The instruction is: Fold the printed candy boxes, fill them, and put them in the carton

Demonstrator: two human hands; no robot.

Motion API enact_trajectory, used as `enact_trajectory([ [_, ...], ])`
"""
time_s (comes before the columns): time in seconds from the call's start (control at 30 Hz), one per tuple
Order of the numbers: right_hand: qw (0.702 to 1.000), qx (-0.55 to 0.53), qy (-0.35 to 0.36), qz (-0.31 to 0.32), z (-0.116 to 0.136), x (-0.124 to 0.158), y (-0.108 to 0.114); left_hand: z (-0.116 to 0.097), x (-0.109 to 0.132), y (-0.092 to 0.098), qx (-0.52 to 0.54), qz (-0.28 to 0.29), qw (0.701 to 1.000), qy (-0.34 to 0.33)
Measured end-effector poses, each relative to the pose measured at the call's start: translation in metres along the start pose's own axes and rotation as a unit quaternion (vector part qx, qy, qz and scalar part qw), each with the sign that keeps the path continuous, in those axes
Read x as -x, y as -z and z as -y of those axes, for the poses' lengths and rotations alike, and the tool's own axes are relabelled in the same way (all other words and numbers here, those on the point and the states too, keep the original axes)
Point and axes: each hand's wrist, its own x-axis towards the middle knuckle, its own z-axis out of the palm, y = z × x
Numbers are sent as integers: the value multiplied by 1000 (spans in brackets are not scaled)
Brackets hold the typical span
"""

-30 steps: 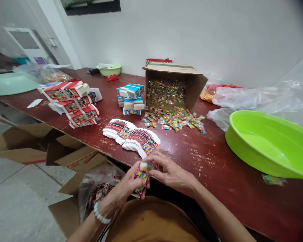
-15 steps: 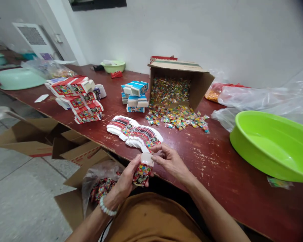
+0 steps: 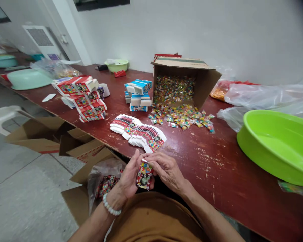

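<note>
A small printed candy box [image 3: 144,176], red with coloured balloon shapes, is held upright over my lap at the table's front edge. My left hand [image 3: 130,174] wraps around its side and lower part, with a bead bracelet at the wrist. At its top, my right hand [image 3: 166,168] pinches the white end flap, which is folded over the opening. Whatever is inside the box is hidden. Just beyond my hands lies a fanned row of flat, unfolded boxes [image 3: 138,132] with the same print. Small wrapped candies [image 3: 181,116] spill from a cardboard carton [image 3: 207,85] behind that row.
Bundled red boxes [image 3: 87,101] and blue boxes [image 3: 138,94] are stacked on the red table [image 3: 204,161]. A green basin [image 3: 275,148] stands right, near plastic bags [image 3: 262,95]. Below left, an open carton [image 3: 78,178] holds a bag of filled packs [image 3: 107,186]. A white chair [image 3: 7,117] is further left.
The box's white top flap stood up before; now it is folded down under my right fingers. My right hand has moved left and closer over the box. The view has shifted slightly.
</note>
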Motion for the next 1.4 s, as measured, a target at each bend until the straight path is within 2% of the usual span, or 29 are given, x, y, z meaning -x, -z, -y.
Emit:
enact_trajectory([
  [0.1, 993, -84, -78, 12, -3, -2, -3, -2, 0, -1, -9, -3, 1000, -17],
  [0.23, 948, -231, -220, 10, -12, -10, -10, 2, -2, -1, -30, -18, 999, -26],
  [0.33, 931, -258, -257, 9, -11, -15, -13, 3, -3, 2, -44, -32, 998, -30],
  [0.47, 945, -239, -221, -9, -7, -18, -16, 2, -2, 9, -59, -60, 996, -25],
  [0.6, 934, -257, -244, 39, -7, -20, -16, 3, -1, 16, -86, -47, 995, -29],
  [0.67, 941, -237, -236, 49, -8, -19, -16, 4, -1, 19, -82, -51, 995, -35],
  [0.8, 976, -152, -147, 58, -7, -12, -21, -3, -1, 27, -41, -71, 996, -41],
  [0.93, 998, -37, -32, 45, -7, -9, -35, -19, 3, 36, -24, -45, 998, -46],
  [1.03, 996, -22, -30, 86, -11, -13, -43, -30, 13, 49, -77, -74, 989, -103],
  [1.1, 994, -25, -64, 86, -16, -15, -38, -36, 25, 67, -167, -145, 966, -136],
  [1.13, 994, -17, -83, 66, -20, -16, -31, -38, 32, 80, -237, -196, 939, -153],
  [1.17, 994, 1, -100, 37, -26, -18, -21, -41, 40, 94, -315, -248, 901, -165],
  [1.2, 993, 31, -113, 1, -33, -19, -9, -43, 47, 109, -402, -302, 845, -181],
  [1.23, 989, 72, -121, -35, -43, -21, 4, -46, 52, 123, -442, -335, 810, -192],
  [1.3, 970, 180, -131, -97, -64, -25, 30, -51, 58, 144, -486, -381, 757, -213],
  [1.33, 956, 233, -140, -114, -74, -27, 40, -53, 56, 148, -497, -392, 741, -224],
  [1.4, 924, 328, -154, -121, -91, -31, 51, -55, 44, 141, -530, -390, 709, -253],
])
